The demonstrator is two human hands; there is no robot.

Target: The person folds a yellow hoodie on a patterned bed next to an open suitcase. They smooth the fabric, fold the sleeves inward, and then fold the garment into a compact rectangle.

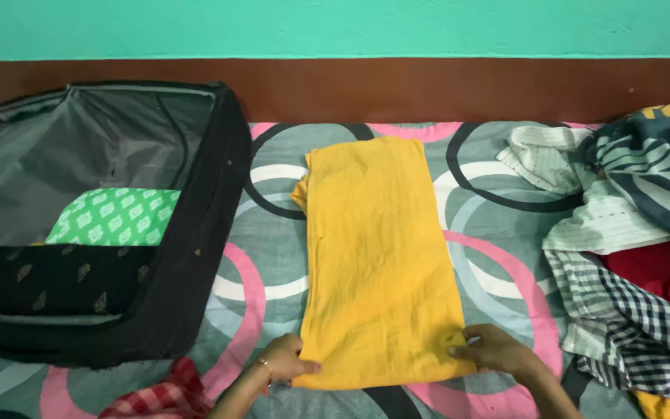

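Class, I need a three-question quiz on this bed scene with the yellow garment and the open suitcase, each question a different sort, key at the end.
1. True or false: both hands grip the near edge of the yellow garment.
2. Multiple choice: where is the green patterned cloth? A) inside the black suitcase B) on the clothes pile C) under the yellow garment
3. Short answer: which hand wears a bangle?

Key
1. True: the left hand holds the near left corner, the right hand the near right corner.
2. A
3. The left hand.
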